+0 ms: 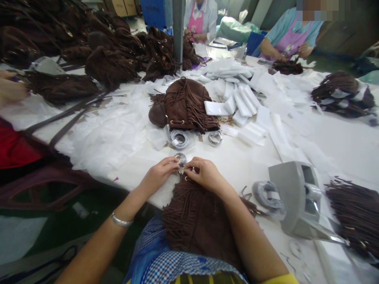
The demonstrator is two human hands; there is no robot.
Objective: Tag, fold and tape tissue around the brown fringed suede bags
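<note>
over a blue checked apron [167, 266], a dark brown fringed bag [201, 225] is lying. the left hand [158, 173] and right hand [205, 173] are curling their fingers [171, 161] at its eyeleted edge; what they are grasping, one cannot tell. beyond, another brown bag [176, 104] is resting on the white tabletop [233, 169].

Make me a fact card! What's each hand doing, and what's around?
Left hand: at the far edge of a brown fringed bag
Right hand: curled beside it, exact grip unclear
Ahead: another brown bag, a wrapped grey coil, white packets
Right side: grey tape dispenser
Across the table: two people in aprons
</note>
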